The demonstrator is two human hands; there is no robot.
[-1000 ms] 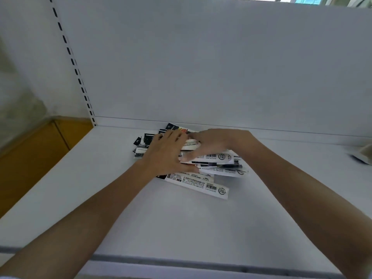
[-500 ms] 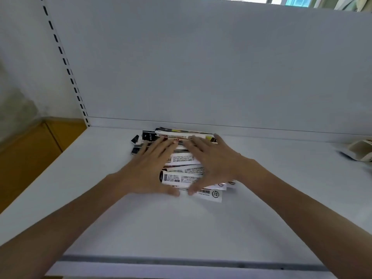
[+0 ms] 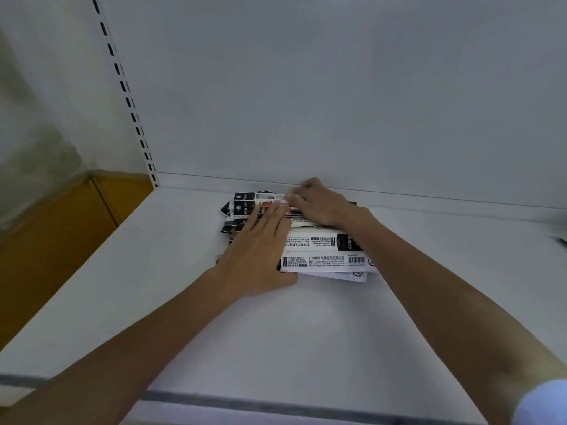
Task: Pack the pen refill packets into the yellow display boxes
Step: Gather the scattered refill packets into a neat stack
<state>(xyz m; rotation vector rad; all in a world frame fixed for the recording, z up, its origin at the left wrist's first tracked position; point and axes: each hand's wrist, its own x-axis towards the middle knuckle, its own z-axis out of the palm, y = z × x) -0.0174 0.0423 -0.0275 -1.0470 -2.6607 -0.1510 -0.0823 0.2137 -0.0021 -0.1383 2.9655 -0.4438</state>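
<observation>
Fingers (image 3: 271, 217) of left hand (image 3: 257, 253) lie flat atop packets (image 3: 322, 260).

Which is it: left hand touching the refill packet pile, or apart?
Touching. The head view shows the left hand lying flat on the refill packet pile.

Pen refill packets (image 3: 322, 260): you'll find Chinese print and a barcode, all too blurred to read.

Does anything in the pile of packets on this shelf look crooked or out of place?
The pile of packets is untidy: the lowest packet sticks out slanted at the front right, and black packet ends fan out on the left. The left hand lies flat on it.
</observation>
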